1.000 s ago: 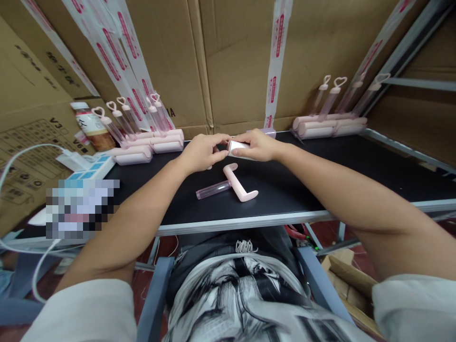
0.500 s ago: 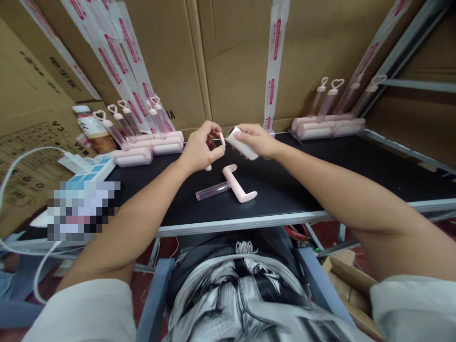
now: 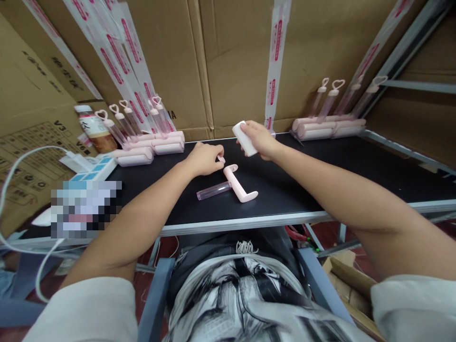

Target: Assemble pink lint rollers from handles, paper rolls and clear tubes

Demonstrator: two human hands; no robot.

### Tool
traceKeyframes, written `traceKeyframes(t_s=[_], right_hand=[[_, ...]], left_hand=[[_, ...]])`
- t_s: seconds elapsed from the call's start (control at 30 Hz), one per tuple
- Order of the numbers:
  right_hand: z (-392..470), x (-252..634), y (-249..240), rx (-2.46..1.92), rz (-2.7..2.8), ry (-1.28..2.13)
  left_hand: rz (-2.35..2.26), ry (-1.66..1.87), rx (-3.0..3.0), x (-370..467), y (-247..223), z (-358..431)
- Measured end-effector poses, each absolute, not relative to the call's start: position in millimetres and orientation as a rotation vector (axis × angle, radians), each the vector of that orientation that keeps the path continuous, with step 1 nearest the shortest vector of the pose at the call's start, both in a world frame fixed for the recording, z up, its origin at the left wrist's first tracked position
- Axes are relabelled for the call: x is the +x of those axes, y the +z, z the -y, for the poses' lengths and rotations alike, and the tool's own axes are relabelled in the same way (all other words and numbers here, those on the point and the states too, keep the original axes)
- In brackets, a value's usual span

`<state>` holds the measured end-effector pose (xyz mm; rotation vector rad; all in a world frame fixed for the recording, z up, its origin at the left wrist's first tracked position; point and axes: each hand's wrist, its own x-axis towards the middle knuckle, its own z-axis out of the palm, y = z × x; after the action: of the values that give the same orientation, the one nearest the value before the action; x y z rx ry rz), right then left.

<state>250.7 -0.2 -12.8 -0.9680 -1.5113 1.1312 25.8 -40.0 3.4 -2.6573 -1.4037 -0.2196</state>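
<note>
My right hand (image 3: 260, 139) is closed around a white lint roller refill (image 3: 245, 138), held tilted above the table. Lower and to its left, my left hand (image 3: 206, 159) pinches a small pink plastic piece (image 3: 221, 159); the fingers cover most of it. Just in front of that hand, a pink lint roller frame (image 3: 235, 184) lies on the black tabletop (image 3: 285, 190). It has an arm at each end, and a clear tube handle (image 3: 213, 191) points left from its middle. Neither hand touches the frame visibly.
Several pink lint rollers (image 3: 167, 145) with heart-topped clear handles stand at the back left, more rollers (image 3: 317, 130) at the back right. A drink bottle (image 3: 94, 128), a power strip (image 3: 94, 168) and a white cable are on the left. Cardboard (image 3: 235, 61) walls the back.
My left hand has moved down toward the frame with the pink piece. My right hand has drawn slightly right and turned the refill, so its hollow end no longer shows.
</note>
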Motion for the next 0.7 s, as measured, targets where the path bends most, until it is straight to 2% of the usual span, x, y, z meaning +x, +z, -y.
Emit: traceKeyframes(t_s=[0.13, 0.23, 0.5, 0.7], right_hand=[[-4.1, 248.7, -15.7, -1.023, 1.445, 1.117], [-7.8, 246.8, -15.5, -1.070, 1.309, 1.128], [-3.2, 229.7, -18.1, -0.820, 1.058, 1.189], [4.3, 224.0, -16.9, -0.792, 1.062, 1.168]], left_hand=[[1.454, -0.047, -2.689, 25.1, 2.3, 39.6], [1.443, -0.075, -2.700, 25.6, 4.0, 40.3], [1.637, -1.037, -2.778, 37.1, -0.5, 45.2], [1.537, -1.274, -2.798, 39.3, -1.7, 46.4]])
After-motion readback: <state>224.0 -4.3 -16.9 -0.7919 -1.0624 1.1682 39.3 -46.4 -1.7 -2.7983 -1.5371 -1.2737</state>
